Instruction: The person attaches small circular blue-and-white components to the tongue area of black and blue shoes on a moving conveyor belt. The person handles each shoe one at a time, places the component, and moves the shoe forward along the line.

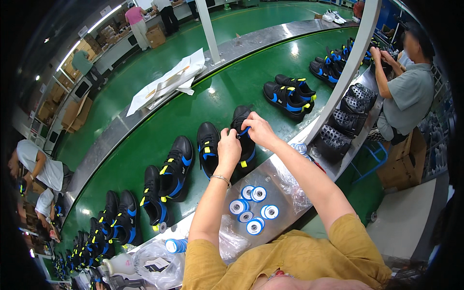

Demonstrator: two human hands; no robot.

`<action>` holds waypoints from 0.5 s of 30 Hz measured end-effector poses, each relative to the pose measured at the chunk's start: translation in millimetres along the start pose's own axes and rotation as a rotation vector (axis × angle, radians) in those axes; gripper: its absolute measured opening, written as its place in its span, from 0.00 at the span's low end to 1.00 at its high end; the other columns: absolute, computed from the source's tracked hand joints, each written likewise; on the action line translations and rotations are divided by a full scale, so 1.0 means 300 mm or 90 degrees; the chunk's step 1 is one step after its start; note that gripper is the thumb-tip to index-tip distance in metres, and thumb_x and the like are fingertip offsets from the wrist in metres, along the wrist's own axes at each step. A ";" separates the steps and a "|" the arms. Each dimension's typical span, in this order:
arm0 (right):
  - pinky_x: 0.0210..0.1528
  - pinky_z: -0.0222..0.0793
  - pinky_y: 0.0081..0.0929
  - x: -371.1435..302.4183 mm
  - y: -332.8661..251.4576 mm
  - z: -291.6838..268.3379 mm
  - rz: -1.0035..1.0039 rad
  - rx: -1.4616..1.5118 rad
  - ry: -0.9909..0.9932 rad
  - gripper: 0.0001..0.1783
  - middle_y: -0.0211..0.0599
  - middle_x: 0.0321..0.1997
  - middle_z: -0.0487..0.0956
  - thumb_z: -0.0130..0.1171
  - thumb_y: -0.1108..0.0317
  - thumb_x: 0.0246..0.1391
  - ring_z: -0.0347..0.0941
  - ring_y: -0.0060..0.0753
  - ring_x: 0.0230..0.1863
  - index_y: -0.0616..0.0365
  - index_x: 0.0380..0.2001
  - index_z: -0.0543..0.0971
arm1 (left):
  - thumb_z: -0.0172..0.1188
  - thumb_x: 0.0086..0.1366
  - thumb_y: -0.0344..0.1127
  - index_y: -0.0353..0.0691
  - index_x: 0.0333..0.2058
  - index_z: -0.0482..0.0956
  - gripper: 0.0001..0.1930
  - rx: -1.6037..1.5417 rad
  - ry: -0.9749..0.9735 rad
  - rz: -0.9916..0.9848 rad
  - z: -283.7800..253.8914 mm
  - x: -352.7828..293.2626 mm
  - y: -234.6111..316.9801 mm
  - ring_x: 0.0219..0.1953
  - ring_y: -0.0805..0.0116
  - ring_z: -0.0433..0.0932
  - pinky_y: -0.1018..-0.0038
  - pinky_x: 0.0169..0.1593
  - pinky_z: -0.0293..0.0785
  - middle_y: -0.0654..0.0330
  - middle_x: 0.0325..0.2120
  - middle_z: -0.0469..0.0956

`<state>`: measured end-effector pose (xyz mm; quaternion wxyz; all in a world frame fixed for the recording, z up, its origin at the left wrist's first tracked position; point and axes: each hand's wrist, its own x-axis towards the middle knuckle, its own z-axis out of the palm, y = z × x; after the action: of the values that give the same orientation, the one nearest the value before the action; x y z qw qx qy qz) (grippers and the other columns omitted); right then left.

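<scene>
A black sports shoe [247, 153] with blue and neon-yellow trim stands on the green conveyor belt, toe pointing away from me. My right hand [259, 129] bends over the shoe's lacing, its fingers pinched at the upper edge. At the left side of the opening is my left hand [230, 149], with thumb and fingers closed together. Both hands touch this shoe, and they hide much of its laces. Its matching shoe [208, 147] stands just to the left, close to my left hand. I cannot make out any lace end between the fingers.
Short stacks of blue-and-white discs [255, 225] lie on the metal ledge [285, 217] before me. More shoe pairs [176, 166] line the belt on both sides. A white post [345, 82] rises at right, near black dotted packs [333, 140] and a co-worker [411, 82].
</scene>
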<state>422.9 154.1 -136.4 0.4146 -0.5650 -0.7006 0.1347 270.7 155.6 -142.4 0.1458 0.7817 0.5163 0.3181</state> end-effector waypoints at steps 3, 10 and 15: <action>0.40 0.69 0.42 -0.005 -0.025 0.013 -0.050 -0.043 -0.005 0.09 0.40 0.35 0.72 0.51 0.79 0.44 0.73 0.48 0.39 0.54 0.27 0.78 | 0.51 0.56 0.26 0.33 0.33 0.76 0.08 0.038 0.021 0.003 0.023 -0.018 -0.023 0.41 0.39 0.76 0.55 0.47 0.74 0.40 0.46 0.72; 0.40 0.71 0.38 -0.008 -0.042 0.016 -0.128 -0.163 -0.042 0.08 0.36 0.35 0.72 0.54 0.78 0.43 0.72 0.41 0.40 0.54 0.28 0.79 | 0.50 0.55 0.24 0.33 0.42 0.67 0.14 -0.052 0.055 -0.039 0.037 -0.031 -0.021 0.37 0.39 0.75 0.52 0.40 0.74 0.43 0.41 0.71; 0.40 0.71 0.38 0.000 -0.063 0.034 -0.150 -0.206 -0.077 0.08 0.37 0.37 0.72 0.55 0.77 0.43 0.71 0.40 0.41 0.54 0.29 0.79 | 0.50 0.55 0.23 0.33 0.39 0.71 0.11 -0.078 0.096 0.017 0.026 -0.044 -0.015 0.38 0.41 0.75 0.54 0.41 0.73 0.44 0.40 0.72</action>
<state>402.6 150.9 -130.1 0.2885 -0.5294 -0.7978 0.0044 269.2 146.5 -155.4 0.1497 0.7519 0.4951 0.4087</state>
